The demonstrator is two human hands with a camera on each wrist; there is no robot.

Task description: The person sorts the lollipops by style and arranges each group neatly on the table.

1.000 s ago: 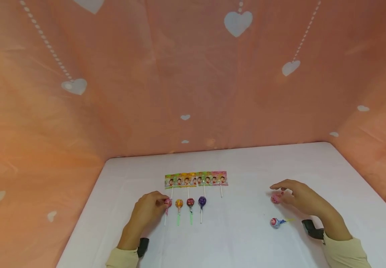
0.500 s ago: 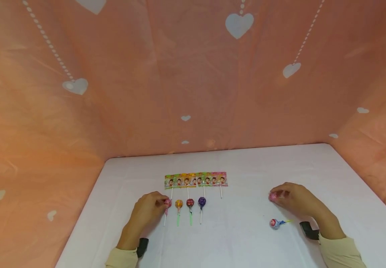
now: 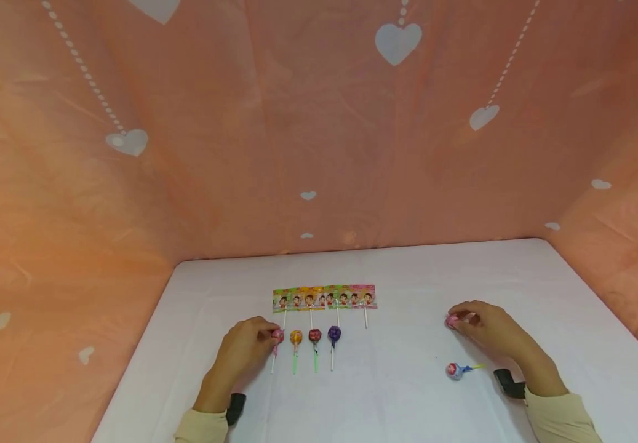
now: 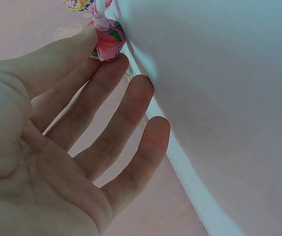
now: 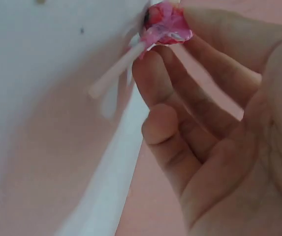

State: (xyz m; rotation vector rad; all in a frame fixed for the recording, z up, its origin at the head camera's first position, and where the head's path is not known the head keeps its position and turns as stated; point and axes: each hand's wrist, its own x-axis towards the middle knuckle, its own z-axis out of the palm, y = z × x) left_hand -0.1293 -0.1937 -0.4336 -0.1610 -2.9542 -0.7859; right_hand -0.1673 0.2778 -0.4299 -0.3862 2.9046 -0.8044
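Observation:
My left hand (image 3: 248, 348) pinches the head of a pink-wrapped lollipop (image 3: 277, 336) at the left end of the front row. Its white stick points toward me. The left wrist view shows thumb and fingertips at that pink wrapper (image 4: 112, 43), with the other fingers spread. On the right, my right hand (image 3: 487, 327) grips another pink lollipop (image 3: 451, 321) by its head. In the right wrist view this lollipop's pale stick (image 5: 116, 71) sticks out past the fingers. A blue-wrapped lollipop (image 3: 454, 371) with a yellow stick lies in front of the right hand.
Beside the left hand lie an orange lollipop (image 3: 296, 337), a red one (image 3: 315, 336) and a purple one (image 3: 334, 334). Behind them is a row of flat-wrapped lollipops (image 3: 343, 297). The white table (image 3: 396, 394) meets an orange heart-patterned cloth (image 3: 341, 141).
My right hand has closed its fingers on the right-hand pink lollipop and shifted it slightly left and away from me. The left hand keeps its place on the other pink lollipop.

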